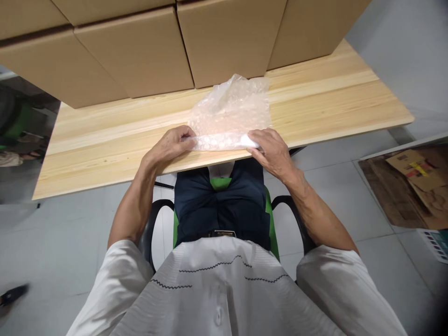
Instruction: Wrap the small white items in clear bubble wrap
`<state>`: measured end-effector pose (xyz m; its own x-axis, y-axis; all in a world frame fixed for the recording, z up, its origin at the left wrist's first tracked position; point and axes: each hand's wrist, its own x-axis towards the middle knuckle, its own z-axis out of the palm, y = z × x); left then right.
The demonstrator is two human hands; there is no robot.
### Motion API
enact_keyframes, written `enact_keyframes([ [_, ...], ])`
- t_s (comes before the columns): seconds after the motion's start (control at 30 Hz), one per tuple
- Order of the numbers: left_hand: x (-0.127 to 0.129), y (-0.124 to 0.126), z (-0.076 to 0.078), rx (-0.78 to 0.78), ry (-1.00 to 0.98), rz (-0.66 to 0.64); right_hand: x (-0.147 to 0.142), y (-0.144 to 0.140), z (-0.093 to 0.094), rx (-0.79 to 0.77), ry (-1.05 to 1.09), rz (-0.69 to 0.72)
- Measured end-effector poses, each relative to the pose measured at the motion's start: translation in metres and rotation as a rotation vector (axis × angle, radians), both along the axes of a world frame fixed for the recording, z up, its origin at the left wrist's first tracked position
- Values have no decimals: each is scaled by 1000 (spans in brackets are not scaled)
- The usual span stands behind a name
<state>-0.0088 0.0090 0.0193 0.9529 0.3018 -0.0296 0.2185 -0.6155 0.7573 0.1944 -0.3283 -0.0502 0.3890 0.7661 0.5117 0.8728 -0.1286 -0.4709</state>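
A sheet of bubble wrap lies on the wooden table, its near edge folded into a narrow roll along the front. At the left end of the roll, my left hand is closed, thumb and fingers pinching the wrap. My right hand grips the other end, where a smooth white object shows by the fingertips. Most of that object is hidden by the wrap and my fingers, so its kind cannot be made out.
Large cardboard boxes stand along the back of the table. On the right, flattened cardboard rests low by the floor. I sit on a green chair with black armrests. A dark shoe shows at the lower left.
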Motion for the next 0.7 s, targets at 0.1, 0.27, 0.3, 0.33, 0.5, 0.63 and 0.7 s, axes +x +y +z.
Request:
enact_keyframes([
  [0.1,4,5,-5,-28,-15,-2,-2,-1,-1,0,7,-23],
  [0.27,7,7,-7,52,-24,-22,-5,-2,-2,22,-11,-31],
  [0.3,7,7,-6,79,-28,-17,-5,-2,-2,20,-5,-33],
  [0.33,8,6,-5,105,-29,-9,-6,-2,-2,18,3,-37],
  [0.5,11,-3,-2,209,-29,48,-7,-1,-4,27,0,-50],
  [0.63,9,-5,-9,240,-65,87,-6,-1,-4,27,-18,-57],
  [0.7,6,-3,-13,199,-98,108,-5,-1,-4,31,-24,-50],
])
